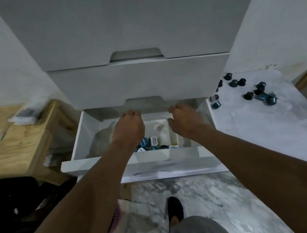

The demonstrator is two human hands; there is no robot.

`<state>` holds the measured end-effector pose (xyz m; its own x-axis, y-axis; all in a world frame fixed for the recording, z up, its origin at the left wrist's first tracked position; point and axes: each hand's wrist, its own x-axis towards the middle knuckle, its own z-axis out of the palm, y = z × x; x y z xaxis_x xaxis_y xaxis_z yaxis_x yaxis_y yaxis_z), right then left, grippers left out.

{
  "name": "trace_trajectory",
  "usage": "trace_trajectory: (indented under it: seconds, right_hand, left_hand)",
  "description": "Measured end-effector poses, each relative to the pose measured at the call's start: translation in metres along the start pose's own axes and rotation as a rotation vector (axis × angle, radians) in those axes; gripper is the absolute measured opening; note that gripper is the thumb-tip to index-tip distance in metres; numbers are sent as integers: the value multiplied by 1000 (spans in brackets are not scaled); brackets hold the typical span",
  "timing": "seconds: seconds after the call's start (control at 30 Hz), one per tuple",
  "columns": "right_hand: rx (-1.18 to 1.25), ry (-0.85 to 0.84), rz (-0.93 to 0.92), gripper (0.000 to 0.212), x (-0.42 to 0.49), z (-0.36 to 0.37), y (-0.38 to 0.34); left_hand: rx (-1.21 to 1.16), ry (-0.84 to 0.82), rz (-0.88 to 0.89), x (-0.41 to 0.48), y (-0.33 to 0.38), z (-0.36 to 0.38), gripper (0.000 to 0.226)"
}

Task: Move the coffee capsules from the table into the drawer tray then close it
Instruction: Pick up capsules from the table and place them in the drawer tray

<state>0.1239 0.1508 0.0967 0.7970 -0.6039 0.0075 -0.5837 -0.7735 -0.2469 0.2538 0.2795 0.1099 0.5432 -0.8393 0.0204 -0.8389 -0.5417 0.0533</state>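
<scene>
While both arms reach into the open drawer (pixel 79 135), I see the left hand (pixel 129 126) and the right hand (pixel 185 120) with fingers curled near its back, just under the closed upper drawer front (pixel 139 80). I cannot tell whether they grasp the white tray (pixel 157 125) or nothing. Blue coffee capsules (pixel 148 142) lie in the tray near the drawer's front. Loose capsules (pixel 250 91) sit scattered on the desk (pixel 264 133), right of the drawer.

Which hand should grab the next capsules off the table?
Right. The loose dark teal coffee capsules lie on the white marble table right of the open white drawer, nearer the right hand; the left hand would cross over.
</scene>
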Motion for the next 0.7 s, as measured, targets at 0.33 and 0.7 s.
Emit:
trace_trajectory:
  seconds: [0.33, 0.7]
  right_hand:
    - [7, 198, 165, 36, -96, -54, 35]
    - [21, 271, 276, 32, -160, -88, 133]
  left_hand:
    - [-48, 178, 221, -44, 66, -35, 26]
    - [-55, 216, 373, -47, 187, -45, 25]
